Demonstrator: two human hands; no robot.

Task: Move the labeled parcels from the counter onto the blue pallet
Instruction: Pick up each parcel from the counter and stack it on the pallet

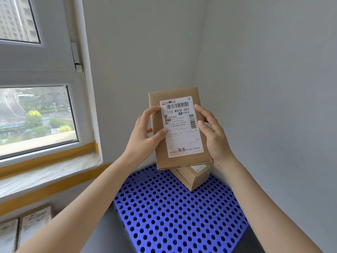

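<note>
Cardboard parcel (179, 127): brown, flat and rectangular, it is being held up in front of the grey corner walls, above the far end of the blue pallet (175, 212), with its long side running away from the person.
Shipping label (181, 126): white with barcodes and red trim, it is facing the camera and covering most of the parcel's top face — so the labelled side is already turned up.
Left hand (145, 133): it is gripping the parcel's left edge, thumb curled over onto the label's margin and fingers wrapped behind.
Right hand (212, 132): it is clasping the right edge the same way, thumb lying on the top face beside the side barcode, fingers tucked underneath out of sight.
Second parcel (192, 177): a smaller brown box is already sitting on the pallet's far corner, turned at an angle, partly hidden under the held parcel.
Pallet: perforated blue plastic, lying on the dark floor in the corner, with most of its near surface bare.
Step in hand: judging by the height, the parcel is in the carrying-and-lowering stage, not yet set down.
Doing it well: lowering it flat with both hands level seems wise — either onto bare pallet beside the resting box or squarely on top of it, label up, letting go only once it is bearing fully.
Risk: resting it on the angled box's corner could leave it tipping.
Bottom-left cartons (25, 227): printed boxes are standing under the taped window sill (47, 157), well apart from the pallet.
</note>
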